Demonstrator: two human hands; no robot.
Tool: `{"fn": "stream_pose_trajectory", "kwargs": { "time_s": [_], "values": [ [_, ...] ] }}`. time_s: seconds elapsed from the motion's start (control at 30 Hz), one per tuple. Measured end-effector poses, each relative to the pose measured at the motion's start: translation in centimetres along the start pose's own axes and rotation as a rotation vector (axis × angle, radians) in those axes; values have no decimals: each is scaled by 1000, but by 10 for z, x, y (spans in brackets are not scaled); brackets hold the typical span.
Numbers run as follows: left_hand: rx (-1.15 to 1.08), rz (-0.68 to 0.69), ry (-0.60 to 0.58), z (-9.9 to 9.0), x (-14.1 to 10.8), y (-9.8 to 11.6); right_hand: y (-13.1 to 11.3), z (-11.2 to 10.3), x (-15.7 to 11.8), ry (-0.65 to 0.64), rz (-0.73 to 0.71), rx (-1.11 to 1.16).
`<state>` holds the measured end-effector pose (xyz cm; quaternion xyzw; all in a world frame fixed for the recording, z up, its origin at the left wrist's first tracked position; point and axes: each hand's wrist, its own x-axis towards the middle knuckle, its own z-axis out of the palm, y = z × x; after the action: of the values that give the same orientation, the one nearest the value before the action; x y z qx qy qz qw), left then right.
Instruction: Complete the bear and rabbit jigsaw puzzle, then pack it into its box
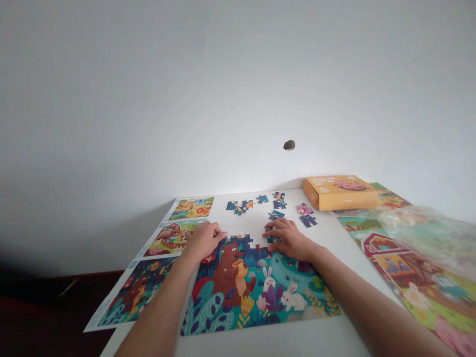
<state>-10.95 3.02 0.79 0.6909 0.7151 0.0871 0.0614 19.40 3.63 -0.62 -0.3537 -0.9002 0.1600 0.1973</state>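
A partly joined puzzle (238, 292) with a bear and white rabbits lies on the white table (320, 338). At its upper left edge rests my left hand (204, 239), fingers curled together; what they hold, if anything, is hidden. My right hand (288, 239) is at the upper right edge, fingers spread over a dark blue-green piece (272, 239) that lies flat beneath them. Loose pieces lie beyond the hands: a small joined cluster (243, 207), a blue piece (262, 199), another (276, 214), and a purple pair (305, 209).
A yellow puzzle box (345, 198) stands at the back right against the white wall. Left of the puzzle is a sheet with printed pictures (139, 285). On the right, a farm puzzle (405, 267) lies partly under clear plastic wrap (427, 233).
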Motion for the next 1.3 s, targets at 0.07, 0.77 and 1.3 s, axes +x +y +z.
{"fn": "stream_pose_trajectory", "kwargs": {
  "time_s": [0.07,0.77,1.3],
  "values": [
    [0,88,81,1,-5,12,0,0,0,-1,-3,-7],
    [-319,698,-187,6,-12,34,21,1,2,160,201,-162],
    [-458,600,-110,17,-8,43,36,2,3,174,394,-183]
  ]
}}
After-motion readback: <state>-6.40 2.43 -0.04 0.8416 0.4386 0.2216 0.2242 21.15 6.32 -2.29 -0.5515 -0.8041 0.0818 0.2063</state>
